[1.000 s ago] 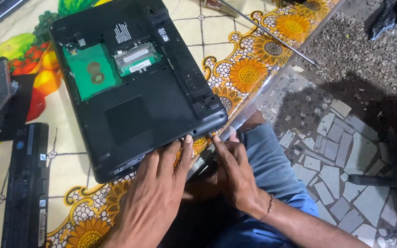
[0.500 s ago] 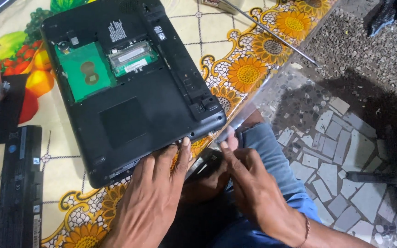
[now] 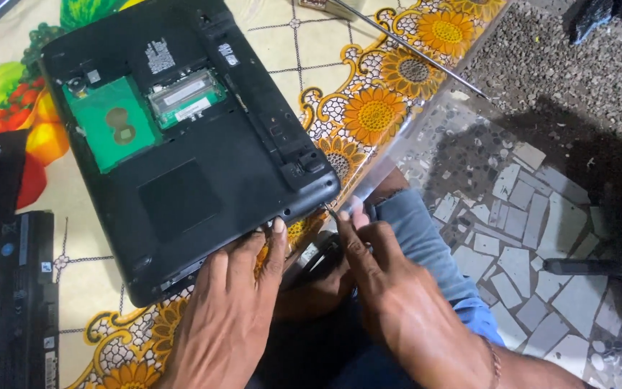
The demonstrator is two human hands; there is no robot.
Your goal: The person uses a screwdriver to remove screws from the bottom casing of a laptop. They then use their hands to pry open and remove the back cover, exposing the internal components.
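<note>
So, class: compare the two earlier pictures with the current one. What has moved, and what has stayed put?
The right hand has crept up to the laptop near corner, its fingertips pinching something small and thin there; what it is cannot be told. The laptop sits slightly further left in view. The left hand stays pressed on the laptop's near edge. The battery and the flowered cloth lie as before.

black laptop [image 3: 181, 166], green board [image 3: 113, 130], sunflower-patterned yellow tablecloth [image 3: 376, 115], grey mosaic floor [image 3: 527, 216]

One head-worn view looks steeply down, close, at the flower-patterned table edge [image 3: 390, 108] on the left, mosaic stone floor [image 3: 534, 209] on the right.
</note>
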